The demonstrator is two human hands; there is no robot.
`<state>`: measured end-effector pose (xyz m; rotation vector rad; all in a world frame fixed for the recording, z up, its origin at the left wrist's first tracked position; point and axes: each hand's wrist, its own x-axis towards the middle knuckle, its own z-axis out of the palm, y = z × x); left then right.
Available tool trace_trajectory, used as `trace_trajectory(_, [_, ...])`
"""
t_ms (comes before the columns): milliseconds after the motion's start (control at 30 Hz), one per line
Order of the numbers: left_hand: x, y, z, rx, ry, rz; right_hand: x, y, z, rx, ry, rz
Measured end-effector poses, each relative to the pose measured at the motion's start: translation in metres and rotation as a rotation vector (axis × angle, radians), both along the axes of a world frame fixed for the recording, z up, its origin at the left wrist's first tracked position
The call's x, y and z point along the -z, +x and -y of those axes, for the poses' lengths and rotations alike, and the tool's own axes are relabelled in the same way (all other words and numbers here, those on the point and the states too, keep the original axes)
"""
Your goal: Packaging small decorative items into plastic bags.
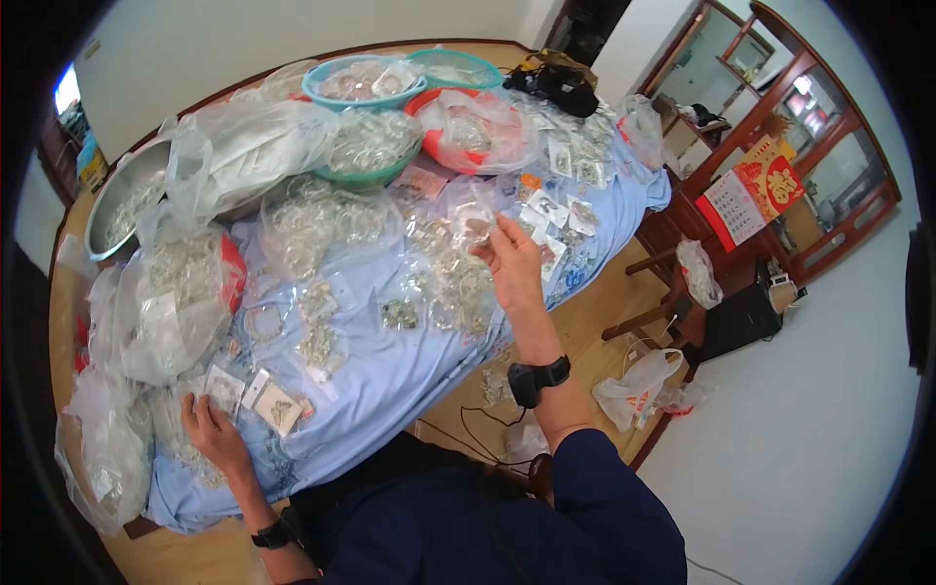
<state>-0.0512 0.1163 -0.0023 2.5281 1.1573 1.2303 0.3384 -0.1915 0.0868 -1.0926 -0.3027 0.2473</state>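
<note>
My right hand (pixel 511 255) is raised over the middle of the blue-covered table, its fingers bent together on a small clear plastic bag (pixel 470 216). Below it lies a loose heap of little clear packets (pixel 458 292) with pale jewellery-like pieces inside. At the near left, my left hand (pixel 214 434) rests with fingers stretched out on a pile of clear packets (pixel 171 429). Just right of its fingertips are a white-carded packet (pixel 225 388) and a beige card with a chain-like piece (pixel 277 404). A small packet of greenish pieces (pixel 399 313) lies between my hands.
Large clear bags (pixel 171 312) crowd the left side. Along the back stand a metal bowl (pixel 97 219), a blue basin (pixel 310 86), a green basin (pixel 385 174) and a red basin (pixel 421 100). A wooden stool (pixel 682 317) and a white bag (pixel 639 390) are on the right.
</note>
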Motion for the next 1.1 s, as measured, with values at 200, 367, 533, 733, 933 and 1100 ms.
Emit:
trace_trajectory(200, [0.001,0.011,0.003,0.024,-0.029,0.051,-0.004,0.004,0.011,0.113,-0.097,0.074])
trace_trajectory(367, [-0.004,0.006,0.004,0.018,-0.014,0.019,-0.005,0.014,0.010,0.152,-0.146,0.062])
trace_trajectory(533, [-0.008,0.009,0.007,0.032,0.004,0.017,-0.009,0.033,0.008,0.209,-0.112,0.136])
trace_trajectory(733, [-0.003,0.006,0.004,0.028,-0.048,0.055,-0.018,0.075,-0.005,0.287,-0.119,0.277])
trace_trajectory(933, [-0.004,0.010,0.003,0.008,-0.033,0.040,-0.035,0.113,-0.017,0.337,-0.244,0.300])
trace_trajectory(1100, [-0.001,0.003,0.005,0.002,-0.017,0.009,-0.042,0.146,-0.045,0.494,-0.457,0.419])
